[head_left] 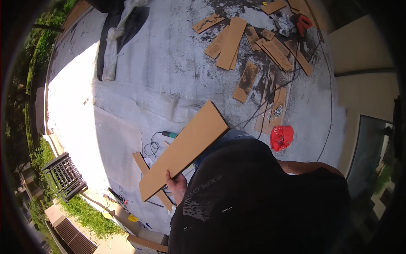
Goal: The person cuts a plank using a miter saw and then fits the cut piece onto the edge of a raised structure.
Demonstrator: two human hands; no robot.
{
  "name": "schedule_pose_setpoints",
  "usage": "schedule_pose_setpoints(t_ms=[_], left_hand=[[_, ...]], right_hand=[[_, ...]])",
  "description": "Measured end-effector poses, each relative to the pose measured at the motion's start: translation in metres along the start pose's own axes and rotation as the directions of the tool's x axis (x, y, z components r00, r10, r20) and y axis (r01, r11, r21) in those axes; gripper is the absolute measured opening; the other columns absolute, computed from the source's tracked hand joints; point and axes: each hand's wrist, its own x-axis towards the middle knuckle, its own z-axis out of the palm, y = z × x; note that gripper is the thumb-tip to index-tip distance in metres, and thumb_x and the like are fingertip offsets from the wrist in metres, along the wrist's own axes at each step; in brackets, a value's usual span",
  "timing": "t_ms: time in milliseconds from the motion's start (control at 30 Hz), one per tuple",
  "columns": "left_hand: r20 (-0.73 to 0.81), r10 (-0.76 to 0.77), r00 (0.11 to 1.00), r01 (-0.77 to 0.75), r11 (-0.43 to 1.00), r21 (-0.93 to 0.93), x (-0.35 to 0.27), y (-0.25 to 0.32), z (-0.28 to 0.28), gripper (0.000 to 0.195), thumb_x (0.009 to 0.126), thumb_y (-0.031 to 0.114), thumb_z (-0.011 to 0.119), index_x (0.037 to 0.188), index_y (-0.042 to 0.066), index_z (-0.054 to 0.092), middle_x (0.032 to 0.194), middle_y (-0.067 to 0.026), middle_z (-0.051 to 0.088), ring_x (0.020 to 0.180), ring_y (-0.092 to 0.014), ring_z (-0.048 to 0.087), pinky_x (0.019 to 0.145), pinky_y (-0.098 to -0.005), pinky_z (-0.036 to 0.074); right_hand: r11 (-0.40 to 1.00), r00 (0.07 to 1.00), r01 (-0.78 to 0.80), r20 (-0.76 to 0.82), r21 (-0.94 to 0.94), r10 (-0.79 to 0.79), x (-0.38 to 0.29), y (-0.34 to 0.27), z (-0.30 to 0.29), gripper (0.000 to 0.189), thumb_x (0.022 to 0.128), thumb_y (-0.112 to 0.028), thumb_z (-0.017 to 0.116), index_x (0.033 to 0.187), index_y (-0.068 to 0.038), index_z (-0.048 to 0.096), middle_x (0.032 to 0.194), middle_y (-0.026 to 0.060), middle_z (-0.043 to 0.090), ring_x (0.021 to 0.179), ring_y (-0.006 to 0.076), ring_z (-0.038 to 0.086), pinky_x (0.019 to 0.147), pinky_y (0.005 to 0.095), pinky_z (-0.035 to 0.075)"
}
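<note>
My left hand (177,184) grips the long edge of a tan board (187,149) near its lower end, thumb on the broad face. The board slants up to the right in front of my torso, and its far end edge shows a row of dark hollow openings. My right hand is out of view; only part of the right arm shows beside the black shirt. Partly hidden behind the held board is a green and black corded power tool (169,134). Another narrow tan board (141,162) lies beneath the held one, running crosswise to it.
Several tan boards (233,41) and offcuts lie on the dusty grey floor (158,63) ahead, among dark debris. A red fabric item (281,138) and black cables (272,92) are at the right. A red-handled tool (304,24) lies far right. Rolled sheeting (111,54) is upper left.
</note>
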Motion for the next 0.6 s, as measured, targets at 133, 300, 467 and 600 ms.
schedule_pose_setpoints(t_ms=[133,300,467,600], left_hand=[[0.062,0.001,0.998,-0.009,0.991,0.135,0.105,-0.01,0.119,0.036,0.105,0.017,0.06,0.134,-0.004,0.057,0.137,-0.0151,0.065,0.129,-0.024,0.061,0.113,-0.0378,0.049],[0.038,-0.403,0.914,0.386,0.897,0.217,0.341,0.013,0.247,0.029,0.102,0.013,0.064,0.128,0.001,0.063,0.128,-0.0137,0.07,0.121,-0.027,0.066,0.105,-0.0398,0.056],[0.065,-0.317,0.946,0.289,0.917,0.274,0.433,-0.041,0.582,0.023,0.102,0.015,0.064,0.119,0.0,0.067,0.12,-0.0128,0.074,0.109,-0.026,0.072,0.096,-0.0399,0.061],[0.292,-0.389,0.874,0.267,0.885,0.38,0.499,-0.092,0.788,0.022,0.102,0.014,0.064,0.119,0.001,0.067,0.118,-0.0107,0.074,0.105,-0.024,0.072,0.095,-0.0381,0.061]], right_hand=[[0.991,0.994,0.099,-0.045,-0.093,-0.104,0.016,-0.15,-0.027,0.061,0.094,-0.021,0.077,0.149,-0.009,0.052,0.122,0.0053,0.068,0.109,0.0189,0.064,0.093,0.0381,0.052],[0.978,0.981,0.173,-0.07,-0.116,-0.182,0.028,-0.325,-0.058,0.058,0.095,-0.022,0.076,0.147,-0.009,0.055,0.119,0.0054,0.069,0.107,0.0187,0.065,0.091,0.0381,0.053],[0.947,0.933,0.319,-0.188,0.038,-0.306,0.022,-0.457,-0.072,0.054,0.096,-0.023,0.075,0.144,-0.009,0.057,0.116,0.0055,0.07,0.104,0.0185,0.065,0.09,0.0381,0.053],[0.89,0.891,0.428,-0.241,0.16,-0.385,0.014,-0.561,-0.111,0.051,0.097,-0.024,0.074,0.143,-0.009,0.059,0.114,0.0056,0.07,0.102,0.0184,0.066,0.088,0.0381,0.054]])
